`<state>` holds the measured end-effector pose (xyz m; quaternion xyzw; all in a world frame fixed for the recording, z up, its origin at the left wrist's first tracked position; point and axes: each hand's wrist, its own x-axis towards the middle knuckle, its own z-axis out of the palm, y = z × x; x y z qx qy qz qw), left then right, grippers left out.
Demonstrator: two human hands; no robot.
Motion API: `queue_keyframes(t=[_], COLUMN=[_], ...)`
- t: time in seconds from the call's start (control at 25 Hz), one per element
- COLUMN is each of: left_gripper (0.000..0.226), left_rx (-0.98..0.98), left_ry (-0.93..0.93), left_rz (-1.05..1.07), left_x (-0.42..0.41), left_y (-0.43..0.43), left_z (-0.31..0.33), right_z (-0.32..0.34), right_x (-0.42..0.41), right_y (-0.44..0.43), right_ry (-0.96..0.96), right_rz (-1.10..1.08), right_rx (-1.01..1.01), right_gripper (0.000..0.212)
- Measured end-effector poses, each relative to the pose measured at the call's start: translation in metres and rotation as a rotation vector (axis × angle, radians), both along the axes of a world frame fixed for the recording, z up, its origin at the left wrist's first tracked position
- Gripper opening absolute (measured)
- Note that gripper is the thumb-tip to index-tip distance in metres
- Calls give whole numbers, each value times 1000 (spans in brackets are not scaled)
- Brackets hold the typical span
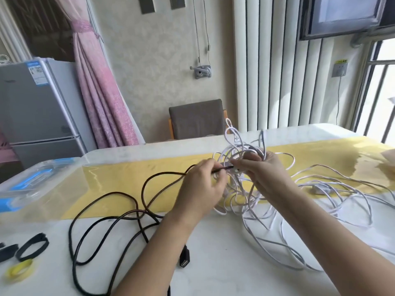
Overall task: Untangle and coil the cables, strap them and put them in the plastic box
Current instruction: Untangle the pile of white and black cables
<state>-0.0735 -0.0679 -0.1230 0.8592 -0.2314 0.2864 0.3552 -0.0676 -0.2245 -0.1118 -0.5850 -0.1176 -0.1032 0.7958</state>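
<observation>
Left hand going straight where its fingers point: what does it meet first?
Likely the tangled thin white cable bundle in the right hand, past the tip of the black cable; depth unclear.

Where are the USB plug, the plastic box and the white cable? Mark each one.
USB plug (184,261): head view, on its black shell.
Plastic box (49,167): head view, on its clear top.
White cable (235,199): head view, on the dense tangle.
</observation>
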Motion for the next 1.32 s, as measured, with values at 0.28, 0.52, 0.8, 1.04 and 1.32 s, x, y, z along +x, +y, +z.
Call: queue_keyframes(t=[0.28, 0.52, 0.8, 1.04, 1.32], left_gripper=[39, 43, 43, 35, 28], left_rx=[-346, -520, -923, -1353, -1471], left_ry=[491, 356, 373, 331, 342], left_rz=[-81, -8, -467, -284, 435], left_x=[13, 5, -17, -3, 34], left_y=[-12, -14, -6, 47, 131], left_z=[-29, -21, 23, 45, 9], right_z=[-17, -21, -9, -13, 3], right_x=[-2, 7, 9, 28, 19], right_y=[21, 9, -12, -74, -76], right_ry=[-268, 57, -13, 201, 166], right_rz=[-563, -486, -626, -684, -567], right_rx=[-851, -880, -858, -444, -37], right_gripper=[23, 31, 24, 38, 15])
